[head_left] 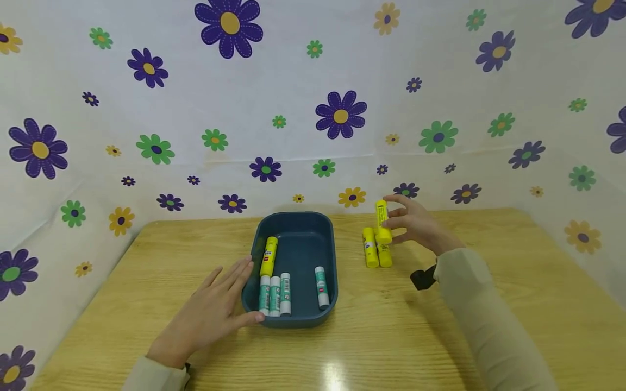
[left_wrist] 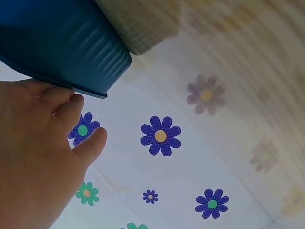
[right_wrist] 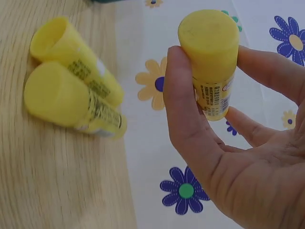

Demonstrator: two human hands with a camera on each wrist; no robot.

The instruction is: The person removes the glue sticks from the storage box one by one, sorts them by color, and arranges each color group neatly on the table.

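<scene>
Between the thumb and fingers of my right hand (head_left: 417, 224) is a yellow glue stick (head_left: 383, 220), raised above the wooden table. In the right wrist view the same glue stick (right_wrist: 209, 52) shows its cap end and a printed barcode. Below it, two more yellow glue sticks (head_left: 370, 247) lie side by side. My left hand (head_left: 210, 309) rests on the left rim of a dark blue tray (head_left: 334, 260), fingers extended, thumb near its front corner. Inside the tray are a yellow glue stick (head_left: 268, 257) and several white-and-green glue sticks (head_left: 275, 296), one of them apart on the right.
The tray stands on a wooden table (head_left: 371, 342). A white cloth with printed flowers (head_left: 293, 76) hangs behind the table and along both sides. A black strap piece (head_left: 423, 278) hangs at the right wrist.
</scene>
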